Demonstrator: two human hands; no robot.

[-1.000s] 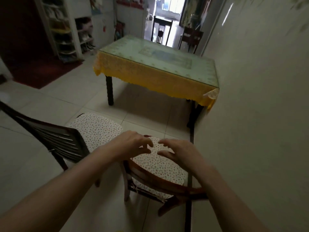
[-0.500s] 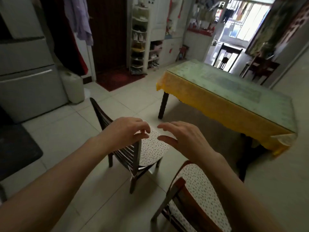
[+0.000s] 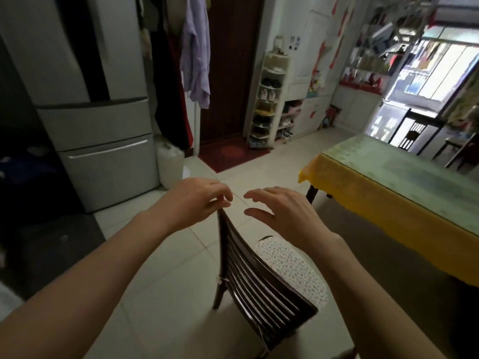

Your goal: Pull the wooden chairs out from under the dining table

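A dark wooden chair [image 3: 259,288] with a slatted back and a white spotted cushion [image 3: 290,268] stands on the tiled floor, clear of the dining table [image 3: 394,177]. The table, at the right, has a yellow cloth under a glass top. My left hand [image 3: 197,200] hovers at the top corner of the chair's back with its fingers loosely curled; it holds nothing. Over the seat, my right hand [image 3: 282,211] floats with fingers spread, apart from the chair. Another dark chair [image 3: 414,130] stands beyond the table's far end.
A silver fridge [image 3: 103,125] fills the left, with a white jug [image 3: 169,164] beside it. Clothes [image 3: 194,47] hang by a dark door, above a red mat [image 3: 230,154]. A shoe rack [image 3: 267,112] lines the back wall. A dark mat [image 3: 51,250] lies at the left.
My view has swung left, from the chair by the wall to the slatted chair near the fridge. Both hands stayed in front of me in the same pose, holding nothing.
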